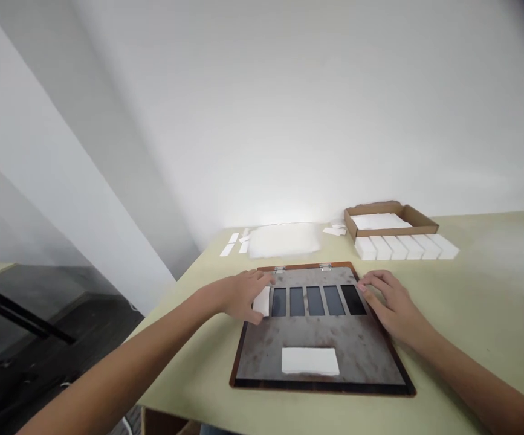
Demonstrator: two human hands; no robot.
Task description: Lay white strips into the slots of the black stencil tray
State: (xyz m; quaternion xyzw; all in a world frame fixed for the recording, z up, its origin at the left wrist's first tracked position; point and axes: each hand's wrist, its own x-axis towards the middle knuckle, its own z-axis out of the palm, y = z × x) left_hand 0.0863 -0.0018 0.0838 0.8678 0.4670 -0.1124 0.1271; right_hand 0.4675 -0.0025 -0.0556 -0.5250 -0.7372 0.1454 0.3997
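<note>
A flat hinged board (298, 334) with a mottled grey face and brown rim lies before me. Across it runs a row of dark rectangular slots (315, 301). My left hand (247, 296) spans a small white card (262, 301) at the row's left end, thumb at its near end and fingers at its far end. Part of that card is hidden under the hand. At the board's right edge, my right hand (391, 302) rests beside the last dark slot, fingers loosely bent and nothing visible in them. A white block or stack of cards (310, 360) lies on the board's near part.
Behind the board lies a blurred white sheet-like patch (284, 240), with loose white cards (226, 249) at its left. A shallow cardboard box (393, 231) holds white sheets. Several white card stacks (404, 248) line its front. The pale green table (479, 302) meets a white wall.
</note>
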